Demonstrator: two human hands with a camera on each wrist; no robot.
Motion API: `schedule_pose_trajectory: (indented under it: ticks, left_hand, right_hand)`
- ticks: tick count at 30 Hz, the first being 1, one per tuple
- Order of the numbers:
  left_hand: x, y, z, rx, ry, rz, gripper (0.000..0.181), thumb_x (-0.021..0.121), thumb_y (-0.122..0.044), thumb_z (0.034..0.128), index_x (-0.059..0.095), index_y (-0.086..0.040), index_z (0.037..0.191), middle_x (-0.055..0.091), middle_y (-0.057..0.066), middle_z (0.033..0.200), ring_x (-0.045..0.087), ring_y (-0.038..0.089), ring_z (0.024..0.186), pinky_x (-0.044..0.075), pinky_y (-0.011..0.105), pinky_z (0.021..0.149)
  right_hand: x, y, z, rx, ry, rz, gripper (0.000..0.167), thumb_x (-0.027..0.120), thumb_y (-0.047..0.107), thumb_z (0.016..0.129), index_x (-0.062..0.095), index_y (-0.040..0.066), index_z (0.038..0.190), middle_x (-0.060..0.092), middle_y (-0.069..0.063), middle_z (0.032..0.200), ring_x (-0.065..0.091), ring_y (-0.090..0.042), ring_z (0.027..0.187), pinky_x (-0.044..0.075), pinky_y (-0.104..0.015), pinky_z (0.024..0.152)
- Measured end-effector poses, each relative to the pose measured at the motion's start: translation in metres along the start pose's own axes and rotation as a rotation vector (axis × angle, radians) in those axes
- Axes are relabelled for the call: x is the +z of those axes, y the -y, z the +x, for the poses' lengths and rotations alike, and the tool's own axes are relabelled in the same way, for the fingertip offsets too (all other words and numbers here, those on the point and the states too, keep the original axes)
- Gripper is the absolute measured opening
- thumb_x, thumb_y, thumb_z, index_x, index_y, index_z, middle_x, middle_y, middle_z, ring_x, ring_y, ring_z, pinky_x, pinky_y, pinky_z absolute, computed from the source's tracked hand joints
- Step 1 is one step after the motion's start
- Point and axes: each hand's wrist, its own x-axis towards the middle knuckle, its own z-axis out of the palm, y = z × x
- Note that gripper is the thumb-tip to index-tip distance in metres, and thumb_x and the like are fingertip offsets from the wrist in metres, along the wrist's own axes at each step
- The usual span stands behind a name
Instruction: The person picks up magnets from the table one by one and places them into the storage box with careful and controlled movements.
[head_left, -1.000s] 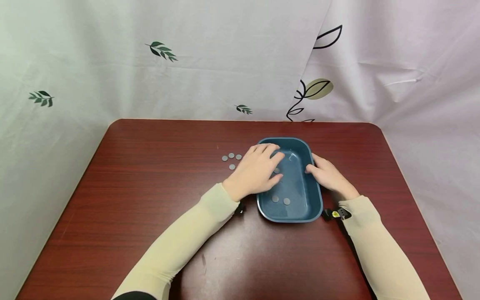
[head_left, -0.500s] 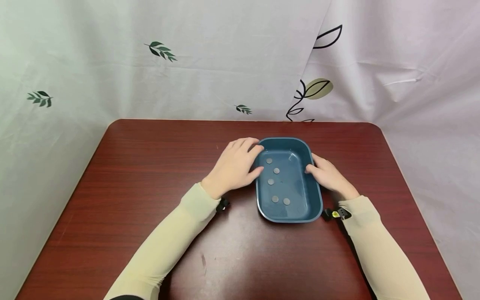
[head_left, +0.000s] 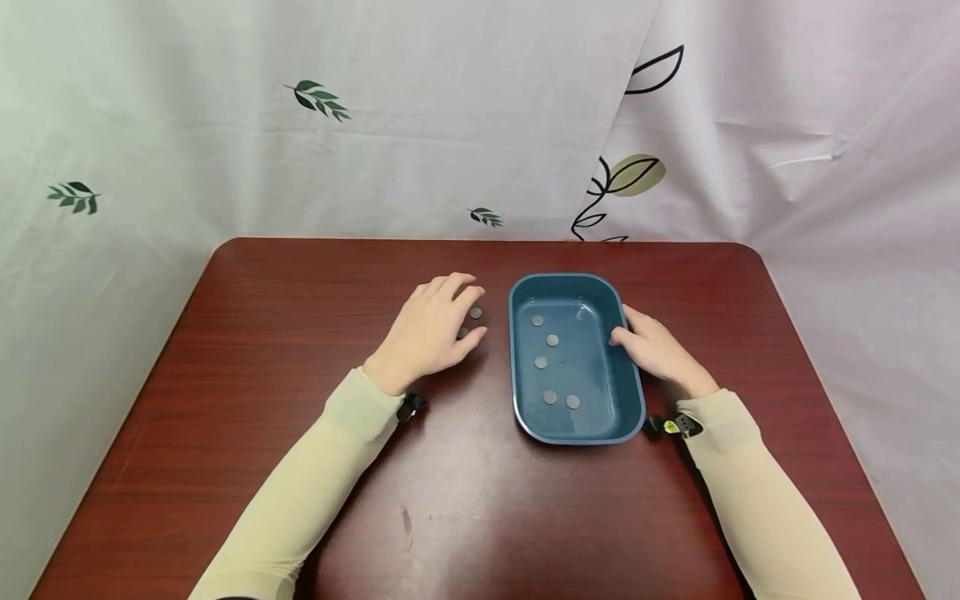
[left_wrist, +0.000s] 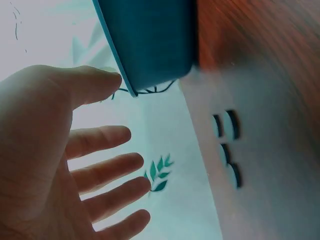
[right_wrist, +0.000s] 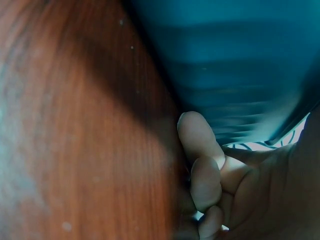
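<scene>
A blue rectangular tray (head_left: 596, 371) stands on the table right of centre. Several small silver coins (head_left: 552, 341) lie flat and apart on its floor. My right hand (head_left: 663, 354) grips the tray's right side, thumb over the rim and fingers against the outer wall (right_wrist: 230, 65). Left of the tray, my left hand (head_left: 426, 329) hovers over a few coins (head_left: 476, 313), partly hiding them in the head view. In the left wrist view its fingers are extended and hold nothing. That view shows several coins (left_wrist: 231, 125) grouped on the table, apart from the fingers.
The dark red-brown wooden table (head_left: 247, 400) has a glossy patch toward the front. A white curtain (head_left: 405, 158) with leaf prints hangs behind its back edge. Each wrist wears a small black device (head_left: 411, 407).
My left hand has moved left from above the tray to the loose coins. More coins show in the tray now that the hand no longer covers them. The right hand and tray stay put.
</scene>
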Motion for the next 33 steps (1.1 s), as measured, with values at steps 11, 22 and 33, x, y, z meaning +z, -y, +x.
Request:
schedule_pose_trajectory:
  ticks: [11, 22, 33]
  left_hand:
    - [0.002, 0.020, -0.005, -0.037, 0.044, -0.012, 0.043, 0.071, -0.029, 0.0940, 0.064, -0.008, 0.131, 0.059, 0.011, 0.134, 0.064, 0.033, 0.108, 0.055, 0.048, 0.093]
    - [0.014, 0.031, -0.006, -0.053, 0.107, 0.000, 0.024, 0.069, -0.018, 0.0955, 0.068, -0.007, 0.117, 0.062, 0.010, 0.119, 0.063, 0.030, 0.101, 0.057, 0.043, 0.088]
    - [0.018, 0.034, -0.007, -0.072, 0.161, 0.011, 0.020, 0.070, -0.011, 0.0935, 0.070, -0.008, 0.113, 0.062, 0.011, 0.115, 0.064, 0.033, 0.103, 0.058, 0.043, 0.087]
  right_hand:
    - [0.000, 0.000, 0.001, 0.007, 0.000, 0.012, 0.053, 0.049, 0.014, 0.097, 0.047, 0.006, 0.149, 0.066, -0.022, 0.130, 0.069, -0.028, 0.096, 0.053, -0.040, 0.088]
    - [0.001, 0.000, 0.001, 0.016, 0.003, 0.017, 0.054, 0.050, 0.014, 0.097, 0.046, 0.006, 0.150, 0.066, -0.022, 0.130, 0.070, -0.027, 0.095, 0.053, -0.040, 0.087]
    - [0.000, 0.001, 0.000, 0.014, 0.009, 0.026, 0.052, 0.049, 0.014, 0.098, 0.047, 0.006, 0.149, 0.066, -0.021, 0.129, 0.070, -0.025, 0.094, 0.054, -0.038, 0.086]
